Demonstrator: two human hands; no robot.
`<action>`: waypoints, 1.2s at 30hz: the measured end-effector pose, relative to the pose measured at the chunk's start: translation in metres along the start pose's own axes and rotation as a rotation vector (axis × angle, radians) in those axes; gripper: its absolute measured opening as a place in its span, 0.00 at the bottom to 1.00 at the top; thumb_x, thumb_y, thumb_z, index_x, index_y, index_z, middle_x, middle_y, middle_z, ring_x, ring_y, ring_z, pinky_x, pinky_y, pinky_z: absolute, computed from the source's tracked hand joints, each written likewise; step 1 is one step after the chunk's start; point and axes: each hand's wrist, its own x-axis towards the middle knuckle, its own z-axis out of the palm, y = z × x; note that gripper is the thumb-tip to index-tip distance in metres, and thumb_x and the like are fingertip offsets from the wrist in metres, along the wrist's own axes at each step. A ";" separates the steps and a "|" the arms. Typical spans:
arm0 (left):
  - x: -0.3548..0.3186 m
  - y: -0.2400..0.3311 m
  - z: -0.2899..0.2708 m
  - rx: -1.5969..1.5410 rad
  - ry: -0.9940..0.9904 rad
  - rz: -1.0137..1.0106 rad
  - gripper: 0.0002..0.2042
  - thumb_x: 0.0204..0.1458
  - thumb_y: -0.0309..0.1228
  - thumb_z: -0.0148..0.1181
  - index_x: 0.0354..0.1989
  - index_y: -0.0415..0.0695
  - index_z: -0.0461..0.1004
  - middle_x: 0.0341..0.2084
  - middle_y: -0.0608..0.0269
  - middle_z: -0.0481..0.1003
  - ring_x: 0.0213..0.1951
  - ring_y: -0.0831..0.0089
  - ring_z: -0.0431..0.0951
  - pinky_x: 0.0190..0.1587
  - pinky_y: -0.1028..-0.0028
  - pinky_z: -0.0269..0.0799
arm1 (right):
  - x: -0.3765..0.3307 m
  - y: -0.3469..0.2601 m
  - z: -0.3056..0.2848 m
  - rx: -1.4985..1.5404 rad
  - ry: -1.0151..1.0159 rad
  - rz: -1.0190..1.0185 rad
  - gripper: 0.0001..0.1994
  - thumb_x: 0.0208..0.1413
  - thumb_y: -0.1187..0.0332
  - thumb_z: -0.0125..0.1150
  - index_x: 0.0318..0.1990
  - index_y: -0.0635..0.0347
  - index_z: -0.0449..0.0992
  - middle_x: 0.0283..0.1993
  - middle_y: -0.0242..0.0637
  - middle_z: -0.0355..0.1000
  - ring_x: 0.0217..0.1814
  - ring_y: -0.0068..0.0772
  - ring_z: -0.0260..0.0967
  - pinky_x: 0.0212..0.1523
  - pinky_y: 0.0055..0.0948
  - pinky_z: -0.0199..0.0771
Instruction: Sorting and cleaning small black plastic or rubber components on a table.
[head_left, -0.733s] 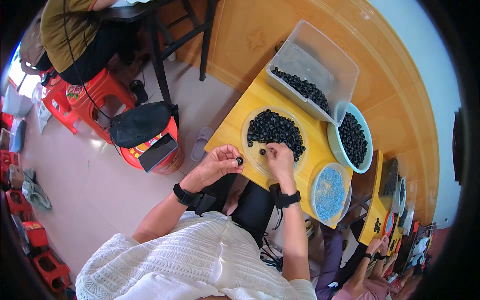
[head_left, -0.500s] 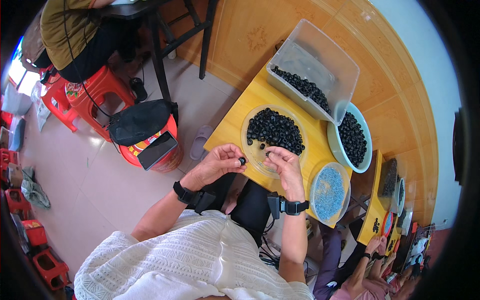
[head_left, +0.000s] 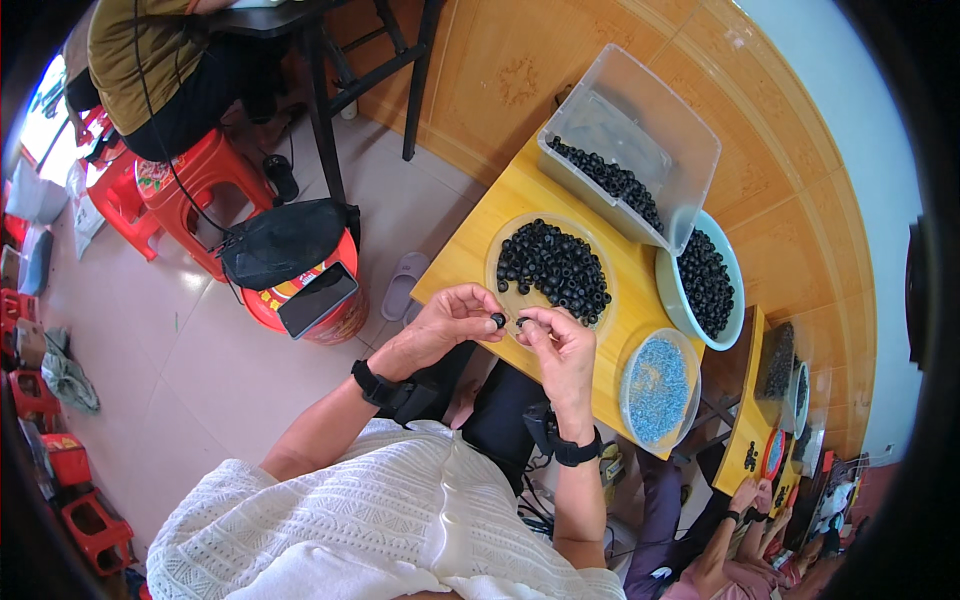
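left fingers (head_left: 478, 297) and right fingers (head_left: 542, 317) pinch black pieces (head_left: 498, 320) (just apart).

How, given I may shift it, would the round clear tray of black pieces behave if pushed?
The tray looks shallow and broad, so it would probably slide rather than tip. Its loose, rounded black pieces might roll into the bare patch.

Yellow wooden counter (head_left: 450, 265), set at a slant. On it: a shallow round tray (head_left: 512, 300) of small black pieces (head_left: 555, 262); behind, a clear rectangular bin (head_left: 690, 150) partly filled with black pieces; along the right edge, a pale blue bowl (head_left: 667, 285) of black pieces and a clear round container (head_left: 694, 398) of blue bits (head_left: 658, 385).
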 end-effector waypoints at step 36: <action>0.008 -0.015 0.014 0.444 0.173 0.219 0.08 0.46 0.17 0.59 0.33 0.39 0.69 0.29 0.70 0.72 0.33 0.84 0.73 0.39 0.83 0.69 | 0.005 0.007 0.026 -0.532 0.165 -0.173 0.02 0.43 0.81 0.54 0.25 0.68 0.68 0.25 0.50 0.67 0.27 0.53 0.67 0.28 0.41 0.65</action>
